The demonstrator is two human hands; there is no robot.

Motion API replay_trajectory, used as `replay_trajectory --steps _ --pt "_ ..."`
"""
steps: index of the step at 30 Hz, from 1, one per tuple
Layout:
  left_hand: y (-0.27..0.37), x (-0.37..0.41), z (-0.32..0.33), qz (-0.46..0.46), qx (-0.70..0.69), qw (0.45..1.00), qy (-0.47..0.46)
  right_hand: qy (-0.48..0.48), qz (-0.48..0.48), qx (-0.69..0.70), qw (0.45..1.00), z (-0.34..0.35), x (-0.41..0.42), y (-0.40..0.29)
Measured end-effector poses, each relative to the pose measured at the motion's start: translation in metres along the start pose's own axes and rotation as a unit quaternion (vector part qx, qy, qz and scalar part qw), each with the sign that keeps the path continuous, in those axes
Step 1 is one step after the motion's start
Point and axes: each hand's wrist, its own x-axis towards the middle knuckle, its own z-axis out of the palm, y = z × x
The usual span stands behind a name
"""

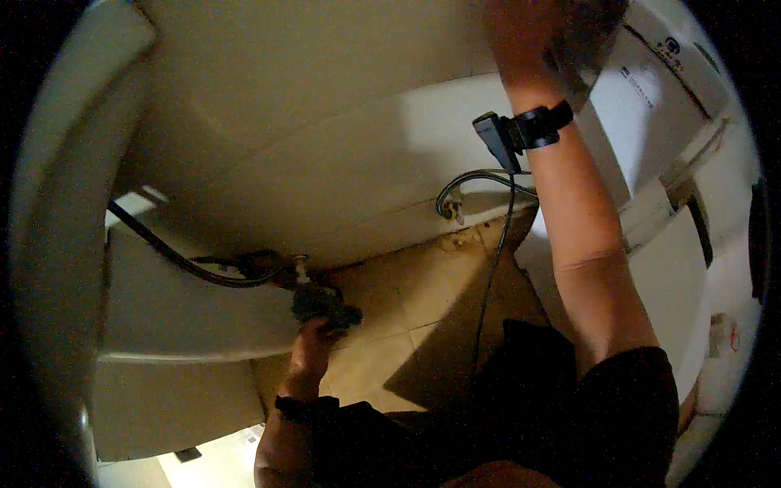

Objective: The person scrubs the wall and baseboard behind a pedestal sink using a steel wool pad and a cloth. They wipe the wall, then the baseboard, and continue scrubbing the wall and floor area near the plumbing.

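My left hand [314, 341], low and left of centre, is closed around a dark, rough-textured bundle [326, 308], probably a cloth or scouring pad. Just above that bundle a small pale angle valve [301, 268] juts from the wall, close to a black hose [183, 262]. Blurred at the top edge, my right hand [537, 30] is raised against the wall area. A dark patch [589, 36] lies beside it; whether I hold it cannot be made out. My right wrist wears a black strap with a small device [497, 140], from which a thin cable hangs.
Dark hoses [482, 175] join a brass-coloured wall fitting [450, 210] below my right forearm. Pale wall panels [293, 152] rise ahead over a tan tiled floor [421, 293]. At right is a white rounded fixture [665, 305]; a white box-like body [189, 317] stands left.
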Motion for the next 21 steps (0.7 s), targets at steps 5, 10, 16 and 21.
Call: replay_trajectory --steps 5,10,16,21 --pt "0.004 -0.004 0.029 0.029 0.067 0.997 -0.001 -0.038 -0.062 0.257 0.964 0.013 -0.006 -0.089" --pt "-0.016 0.036 0.024 0.02 0.09 0.996 -0.014 -0.139 -0.099 0.488 0.856 0.02 -0.091 -0.133" --pt "-0.015 0.043 0.028 0.034 0.242 0.97 -0.005 -0.417 -0.079 0.447 0.787 -0.006 -0.219 -0.039" --pt "-0.014 0.026 0.044 0.046 0.062 0.997 -0.015 -0.264 -0.287 0.152 0.908 -0.011 -0.228 0.026"
